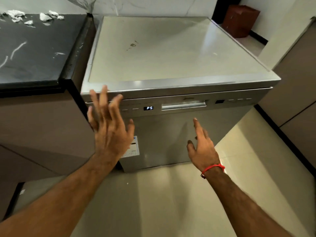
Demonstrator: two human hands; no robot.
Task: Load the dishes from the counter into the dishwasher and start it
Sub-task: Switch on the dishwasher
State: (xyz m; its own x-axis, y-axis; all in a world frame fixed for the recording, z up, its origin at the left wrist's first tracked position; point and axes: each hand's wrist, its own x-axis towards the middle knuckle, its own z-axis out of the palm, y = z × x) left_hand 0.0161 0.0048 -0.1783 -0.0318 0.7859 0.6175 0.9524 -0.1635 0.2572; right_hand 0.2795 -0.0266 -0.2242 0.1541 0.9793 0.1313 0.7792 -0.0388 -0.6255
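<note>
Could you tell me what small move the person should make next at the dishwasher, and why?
Probably move the left hand onto the control strip's buttons to start the cycle. The dishwasher door looks closed, its display is lit and seems to read P5, and both the left and right hand are open and empty.

The silver dishwasher (pixel 171 79) fills the centre of the frame, door shut, its display (pixel 148 108) reading "P5" left of the recessed handle (pixel 183 105). The dark table (pixel 39 48) sits at upper left.

beige tile floor (pixel 171 202) | marble wall (pixel 153 6) | taupe cabinets (pixel 42 120)
</note>
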